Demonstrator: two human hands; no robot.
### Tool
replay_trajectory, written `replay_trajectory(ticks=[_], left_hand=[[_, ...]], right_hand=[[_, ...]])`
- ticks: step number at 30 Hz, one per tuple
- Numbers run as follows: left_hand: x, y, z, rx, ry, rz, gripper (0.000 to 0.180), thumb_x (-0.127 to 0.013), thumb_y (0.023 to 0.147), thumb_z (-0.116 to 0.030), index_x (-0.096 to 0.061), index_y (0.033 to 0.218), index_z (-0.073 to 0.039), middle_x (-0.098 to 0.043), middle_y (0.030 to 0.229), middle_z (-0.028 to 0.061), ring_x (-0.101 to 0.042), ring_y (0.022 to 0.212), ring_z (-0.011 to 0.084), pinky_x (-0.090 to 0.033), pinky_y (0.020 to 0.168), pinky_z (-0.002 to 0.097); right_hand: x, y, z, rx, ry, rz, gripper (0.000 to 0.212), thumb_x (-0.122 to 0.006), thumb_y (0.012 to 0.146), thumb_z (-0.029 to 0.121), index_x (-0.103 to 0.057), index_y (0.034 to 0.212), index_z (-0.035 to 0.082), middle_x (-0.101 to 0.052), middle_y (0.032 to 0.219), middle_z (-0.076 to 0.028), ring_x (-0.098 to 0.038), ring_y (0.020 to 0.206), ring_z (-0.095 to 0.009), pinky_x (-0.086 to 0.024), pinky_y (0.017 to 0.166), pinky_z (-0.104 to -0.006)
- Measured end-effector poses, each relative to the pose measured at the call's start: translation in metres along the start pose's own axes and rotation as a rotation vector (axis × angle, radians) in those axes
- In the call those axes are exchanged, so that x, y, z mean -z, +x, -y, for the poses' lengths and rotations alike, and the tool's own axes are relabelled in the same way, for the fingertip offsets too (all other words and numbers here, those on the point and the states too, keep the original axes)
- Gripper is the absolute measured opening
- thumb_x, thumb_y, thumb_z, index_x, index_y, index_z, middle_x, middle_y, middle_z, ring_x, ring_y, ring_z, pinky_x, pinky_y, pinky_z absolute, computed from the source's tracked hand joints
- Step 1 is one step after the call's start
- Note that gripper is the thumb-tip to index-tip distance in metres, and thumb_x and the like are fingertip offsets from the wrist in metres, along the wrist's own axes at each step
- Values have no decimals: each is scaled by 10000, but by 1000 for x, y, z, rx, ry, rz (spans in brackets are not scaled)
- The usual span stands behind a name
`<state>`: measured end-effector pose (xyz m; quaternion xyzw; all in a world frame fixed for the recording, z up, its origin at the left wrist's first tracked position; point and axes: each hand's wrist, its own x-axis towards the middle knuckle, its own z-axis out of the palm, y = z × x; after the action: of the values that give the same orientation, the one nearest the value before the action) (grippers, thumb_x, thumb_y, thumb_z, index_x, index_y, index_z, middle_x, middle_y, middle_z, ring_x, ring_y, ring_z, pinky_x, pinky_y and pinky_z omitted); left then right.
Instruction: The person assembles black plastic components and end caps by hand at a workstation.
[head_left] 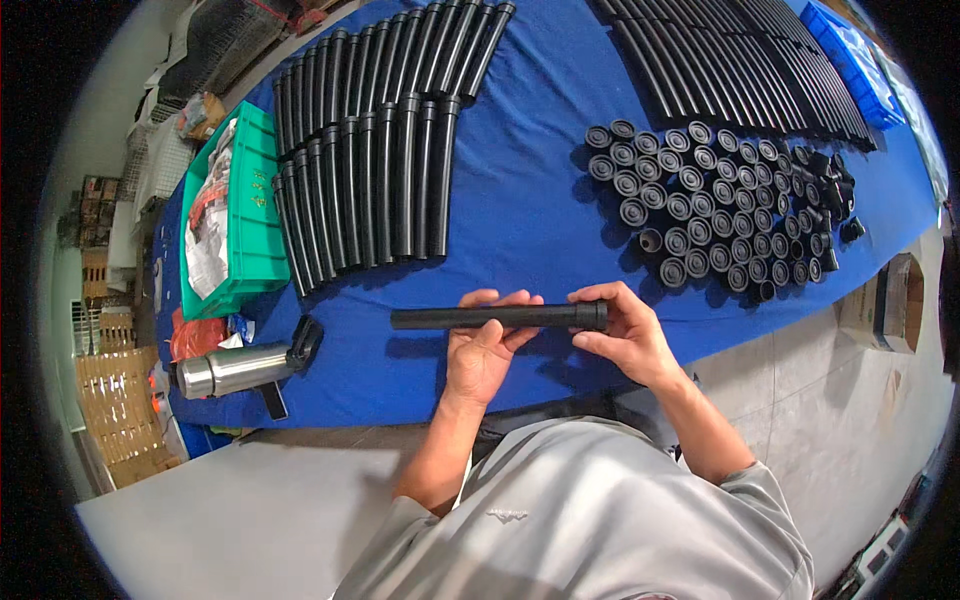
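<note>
A black plastic tube (430, 318) lies level across both hands above the near part of the blue tablecloth. My left hand (480, 350) is wrapped round its middle, palm up, thumb in front. At the tube's right end sits a wider ribbed black cap (592, 315). My right hand (632, 335) grips that cap between thumb and fingers. Beyond my left hand, capped black tubes (400, 180) lie side by side in two rows. A cluster of loose round black caps (705, 215) stands to the right, most showing ringed tops.
Plain black tubes (720, 70) lie stacked at the far right, beside a blue crate (850, 65). On the left are a green crate (255, 200) with papers, a steel flask (235, 370) lying on its side and a phone (273, 401). A cardboard box (900, 305) is on the floor.
</note>
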<state>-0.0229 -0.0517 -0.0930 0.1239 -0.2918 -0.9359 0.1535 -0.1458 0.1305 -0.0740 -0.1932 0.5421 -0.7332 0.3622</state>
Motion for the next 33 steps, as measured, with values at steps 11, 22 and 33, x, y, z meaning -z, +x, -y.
replay_trajectory(ticks=[11, 22, 33], left_hand=[[-6, -3, 9, -50, 38, -70, 318, -710, 865, -98, -572, 1150, -78, -643, 1164, 229, -617, 1119, 397, -603, 867, 462], [-4, -4, 6, -26, 75, -56, 295, -674, 899, -121, -548, 1158, -59, -620, 1190, 241, -603, 1141, 395, -600, 873, 453], [5, -4, 4, -2, -78, 24, 300, -656, 875, -35, -558, 1156, -70, -595, 1243, 232, -513, 1250, 422, -515, 996, 522]], right_hand=[[1, 3, -7, 219, -521, -26, 359, -787, 780, 117, -629, 1087, 19, -608, 812, -73, -583, 671, -142, -454, 593, -300], [-1, 5, 12, 36, -379, 44, 308, -763, 797, 71, -624, 1064, 7, -649, 850, -76, -640, 715, -128, -483, 603, -262], [-2, 7, 1, -41, -182, 23, 338, -758, 823, 62, -600, 1119, 25, -637, 849, -9, -565, 736, -63, -469, 625, -231]])
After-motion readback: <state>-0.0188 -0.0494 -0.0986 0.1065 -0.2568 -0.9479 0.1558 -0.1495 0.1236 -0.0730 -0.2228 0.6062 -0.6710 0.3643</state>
